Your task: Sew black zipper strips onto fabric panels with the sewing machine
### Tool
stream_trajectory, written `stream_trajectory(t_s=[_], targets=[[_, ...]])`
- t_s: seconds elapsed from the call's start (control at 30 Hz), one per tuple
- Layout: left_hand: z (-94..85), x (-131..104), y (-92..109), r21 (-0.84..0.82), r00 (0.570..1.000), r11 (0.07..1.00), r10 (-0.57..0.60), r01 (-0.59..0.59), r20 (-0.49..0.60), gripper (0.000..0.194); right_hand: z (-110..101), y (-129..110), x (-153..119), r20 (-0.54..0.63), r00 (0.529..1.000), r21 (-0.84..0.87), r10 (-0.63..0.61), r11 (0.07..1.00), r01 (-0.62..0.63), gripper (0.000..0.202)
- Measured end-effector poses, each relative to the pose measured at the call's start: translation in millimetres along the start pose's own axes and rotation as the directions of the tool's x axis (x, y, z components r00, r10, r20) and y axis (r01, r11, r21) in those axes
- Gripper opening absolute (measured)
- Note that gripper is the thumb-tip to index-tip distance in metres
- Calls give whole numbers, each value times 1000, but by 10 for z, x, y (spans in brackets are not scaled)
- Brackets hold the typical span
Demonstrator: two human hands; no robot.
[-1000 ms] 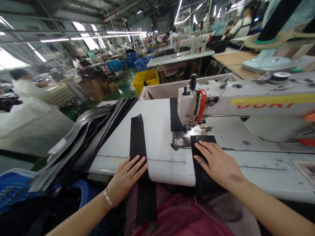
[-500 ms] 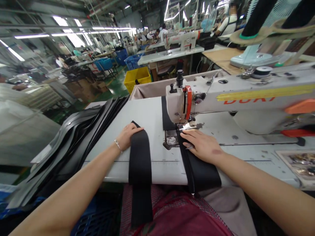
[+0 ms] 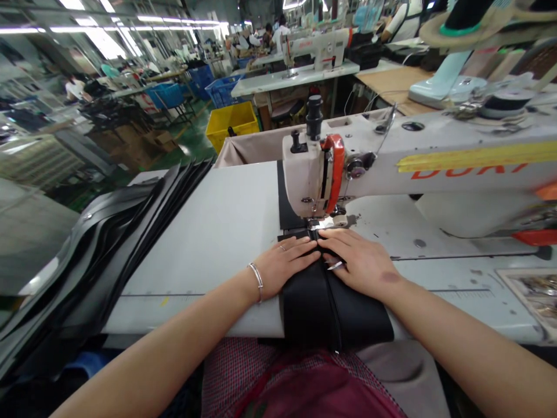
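A black strip (image 3: 304,310) and a black piece with a zip-like seam (image 3: 359,313) lie side by side below the presser foot (image 3: 314,224) of the sewing machine (image 3: 311,174). My left hand (image 3: 285,264) is flat on the strip, fingers stretched towards the join. Beside it, my right hand (image 3: 359,255) spreads flat over the other piece, fingertips close to the foot. A small shiny metal thing (image 3: 335,265) shows under the right fingers; I cannot tell whether it is held or worn. The front ends of both pieces reach the table edge.
A stack of black strips (image 3: 130,232) hangs over the table's left side. Behind the machine is a beige cloth-lined bin (image 3: 256,145), with a yellow crate (image 3: 230,125) farther back. A tray of small metal parts (image 3: 539,299) sits at the right.
My left hand has moved right with the black strip, laying it beside the other piece at the presser foot. My right hand stays nearly in place. The view has shifted slightly.
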State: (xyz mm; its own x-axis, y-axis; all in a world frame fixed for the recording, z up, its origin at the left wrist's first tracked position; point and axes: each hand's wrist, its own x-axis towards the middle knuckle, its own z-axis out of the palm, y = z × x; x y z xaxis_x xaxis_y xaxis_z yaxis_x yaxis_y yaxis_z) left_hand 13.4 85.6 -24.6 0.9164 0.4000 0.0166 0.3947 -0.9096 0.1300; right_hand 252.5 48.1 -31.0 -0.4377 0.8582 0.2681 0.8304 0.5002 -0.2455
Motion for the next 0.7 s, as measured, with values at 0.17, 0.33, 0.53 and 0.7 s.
stream_trajectory(t_s=[0.17, 0.33, 0.53, 0.7], targets=[[24, -24, 7, 29, 999, 999, -31, 32, -24, 54, -18, 0, 3, 14, 1000, 5, 9, 1000, -9, 35], [23, -22, 15, 27, 999, 998, -49, 49, -17, 57, -29, -10, 11, 10, 1000, 1, 5, 1000, -5, 34], [2, -2, -24, -6, 999, 999, -42, 42, 0, 64, -30, -19, 19, 13, 1000, -12, 3, 1000, -3, 33], [1, 33, -85, -17, 999, 999, -30, 30, -12, 60, -29, -11, 51, 6, 1000, -26, 8, 1000, -8, 33]])
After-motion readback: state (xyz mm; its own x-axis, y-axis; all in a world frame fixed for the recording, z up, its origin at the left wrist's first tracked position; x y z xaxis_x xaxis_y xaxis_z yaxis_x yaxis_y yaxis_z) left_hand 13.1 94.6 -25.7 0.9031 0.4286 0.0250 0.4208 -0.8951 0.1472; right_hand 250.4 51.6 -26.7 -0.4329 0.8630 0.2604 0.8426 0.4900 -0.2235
